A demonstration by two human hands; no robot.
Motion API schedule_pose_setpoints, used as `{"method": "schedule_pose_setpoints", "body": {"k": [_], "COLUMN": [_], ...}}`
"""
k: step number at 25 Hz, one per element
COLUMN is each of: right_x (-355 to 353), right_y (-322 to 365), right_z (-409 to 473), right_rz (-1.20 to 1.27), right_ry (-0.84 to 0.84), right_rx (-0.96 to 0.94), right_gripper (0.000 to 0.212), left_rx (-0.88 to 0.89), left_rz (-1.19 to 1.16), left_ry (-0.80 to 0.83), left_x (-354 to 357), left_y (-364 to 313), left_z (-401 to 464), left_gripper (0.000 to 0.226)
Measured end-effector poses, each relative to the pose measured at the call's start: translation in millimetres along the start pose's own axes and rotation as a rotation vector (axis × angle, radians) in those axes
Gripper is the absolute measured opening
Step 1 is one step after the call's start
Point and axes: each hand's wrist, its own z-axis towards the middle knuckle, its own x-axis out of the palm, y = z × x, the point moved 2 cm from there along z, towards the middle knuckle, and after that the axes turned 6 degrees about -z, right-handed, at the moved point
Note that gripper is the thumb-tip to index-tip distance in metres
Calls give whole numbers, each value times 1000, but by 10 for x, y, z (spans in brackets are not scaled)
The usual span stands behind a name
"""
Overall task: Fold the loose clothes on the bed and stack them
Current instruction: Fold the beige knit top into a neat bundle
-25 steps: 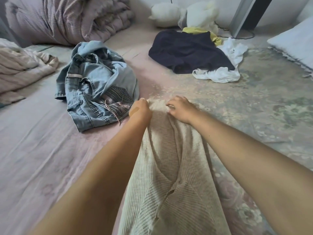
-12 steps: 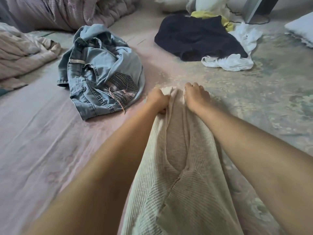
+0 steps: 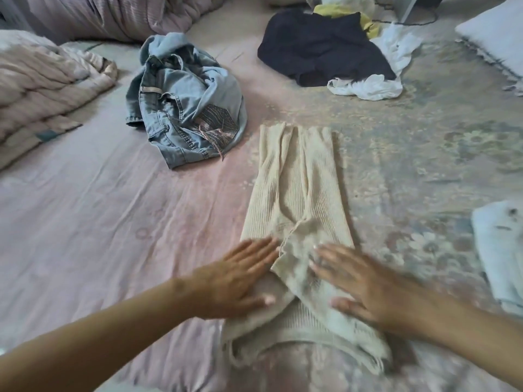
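Single head camera looks forward-down, close over the bed (image 3: 85, 222)

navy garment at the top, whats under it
A white garment pokes out beneath the navy garment at its right, a yellow one behind. How far they reach underneath is hidden.

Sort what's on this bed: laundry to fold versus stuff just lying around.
To fold:
beige ribbed garment, under both hands
denim garment
dark garment
white garment
yellow garment

Lying about:
quilt
pillow
cable
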Motion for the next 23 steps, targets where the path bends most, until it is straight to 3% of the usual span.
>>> {"method": "schedule_pose_setpoints", "body": {"k": [2, 4, 6, 8, 10, 12, 13, 16, 18, 19, 21, 23], "right_x": [60, 82, 112, 50, -54, -238, -346, -474, -454, -436, -234, 13], "right_y": [176, 239, 220, 182, 167, 151, 110, -260, -578, -705, -963, -1085], "right_z": [-411, -596, -661, -618, -567, -491, -418, 7, 379, 561, 827, 959], "right_rz": [-114, -195, -178, -67, 79, 341, 514, 913, 1053, 1109, 1190, 1180], "right_ry": [116, 221, 257, 244, 173, 90, 66, -131, -218, -250, -277, -185], "right_rx": [-149, -158, -142, -165, -144, 57, 207, 619, 741, 792, 946, 1061], "right_gripper": [78, 93, 101, 89, 60, 30, 18, 18, 15, 23, 57, 71], "left_rx": [106, 179, 152, 124, 179, 152, 85, -229, -412, -487, -623, -694], "left_rz": [108, 217, 139, -7, -69, -221, -347, -940, -1300, -1355, -1225, -1096], "left_ry": [6, -41, -72, -161, -283, -373, -439, -700, -789, -817, -816, -803], "left_x": [162, 271, 328, 324, 317, 190, 67, -388, -608, -674, -696, -616], "left_y": [-140, -203, -213, -206, -168, -156, -146, 44, 217, 298, 481, 651], "left_z": [-276, -465, -551, -565, -550, -504, -439, -89, 211, 358, 638, 822], "left_gripper": [105, 121, 125, 108, 65, 30, 24, 27, 32, 29, 16, 18]}}
